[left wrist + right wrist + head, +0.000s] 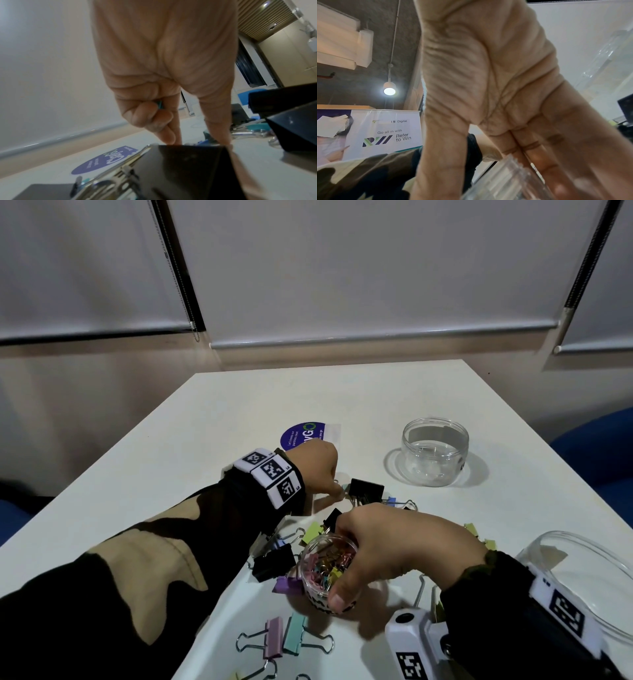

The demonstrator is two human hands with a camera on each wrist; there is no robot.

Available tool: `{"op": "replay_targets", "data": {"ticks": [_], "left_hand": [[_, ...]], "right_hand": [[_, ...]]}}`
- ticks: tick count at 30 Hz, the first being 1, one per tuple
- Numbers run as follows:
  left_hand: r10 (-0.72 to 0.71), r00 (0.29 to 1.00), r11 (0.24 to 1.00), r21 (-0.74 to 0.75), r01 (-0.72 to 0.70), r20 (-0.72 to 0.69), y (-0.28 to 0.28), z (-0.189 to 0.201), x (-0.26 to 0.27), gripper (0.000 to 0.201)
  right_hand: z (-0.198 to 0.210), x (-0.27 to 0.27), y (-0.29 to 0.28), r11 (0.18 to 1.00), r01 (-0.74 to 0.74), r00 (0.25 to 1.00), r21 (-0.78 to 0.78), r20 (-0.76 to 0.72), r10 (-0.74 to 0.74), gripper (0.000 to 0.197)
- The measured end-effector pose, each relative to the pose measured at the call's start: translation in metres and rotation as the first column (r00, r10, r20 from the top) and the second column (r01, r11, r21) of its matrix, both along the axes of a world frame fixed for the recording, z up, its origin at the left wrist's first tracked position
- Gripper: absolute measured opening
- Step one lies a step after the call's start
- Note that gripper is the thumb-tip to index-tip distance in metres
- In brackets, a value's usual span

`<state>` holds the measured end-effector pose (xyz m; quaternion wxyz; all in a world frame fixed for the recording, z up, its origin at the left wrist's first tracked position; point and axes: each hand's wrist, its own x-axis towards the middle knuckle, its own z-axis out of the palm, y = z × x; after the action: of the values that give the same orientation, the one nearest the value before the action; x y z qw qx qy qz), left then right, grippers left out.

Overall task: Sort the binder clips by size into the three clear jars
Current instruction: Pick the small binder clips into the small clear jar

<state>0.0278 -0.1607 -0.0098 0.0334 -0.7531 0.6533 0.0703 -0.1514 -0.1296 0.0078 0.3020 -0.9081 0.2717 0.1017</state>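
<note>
A small clear jar (320, 568) filled with small coloured clips stands in the middle of a scatter of binder clips. My right hand (342, 563) grips the small jar (508, 174) from above by its rim, thumb on the near side. My left hand (337, 493) reaches down to the table just left of a large black clip (366, 490). In the left wrist view, the left hand (197, 142) has its curled outer fingers holding a small teal clip (160, 105), while the thumb and forefinger point down behind a black clip (180, 162).
An empty clear jar (435, 451) stands at the back right, and a larger jar (582, 570) at the near right edge. Around the small jar lie a black clip (274, 561), a purple clip (274, 637) and a mint clip (294, 633). A blue sticker (301, 434) lies beyond my left hand.
</note>
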Motion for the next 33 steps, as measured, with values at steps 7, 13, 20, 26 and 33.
{"op": "replay_targets", "data": {"ticks": [7, 13, 20, 26, 33], "left_hand": [[0.01, 1.0, 0.999, 0.041, -0.01, -0.008, -0.001, 0.0, -0.002, 0.015], [0.052, 0.972, 0.997, -0.051, -0.065, -0.229, 0.022, 0.017, 0.0, 0.02], [0.076, 0.832, 0.954, 0.284, 0.1, -0.55, 0.084, 0.06, -0.02, 0.013], [0.098, 0.774, 0.94, 0.313, 0.135, -0.626, 0.095, 0.056, -0.022, 0.017], [0.075, 0.754, 0.985, 0.167, 0.047, -0.653, 0.1, 0.073, 0.004, 0.022]], "right_hand": [[0.0, 0.001, 0.0, 1.0, -0.004, 1.0, -0.004, -0.008, 0.004, 0.065], [0.0, 0.001, -0.001, 1.0, -0.017, 1.0, -0.016, -0.022, 0.017, 0.063], [-0.004, 0.003, -0.005, 1.0, -0.008, 1.0, -0.011, -0.02, 0.008, 0.062], [-0.003, 0.005, -0.003, 0.999, -0.027, 1.0, 0.026, -0.004, 0.027, 0.065], [0.0, 0.004, -0.001, 1.0, -0.014, 0.999, -0.012, -0.03, 0.014, 0.064]]}}
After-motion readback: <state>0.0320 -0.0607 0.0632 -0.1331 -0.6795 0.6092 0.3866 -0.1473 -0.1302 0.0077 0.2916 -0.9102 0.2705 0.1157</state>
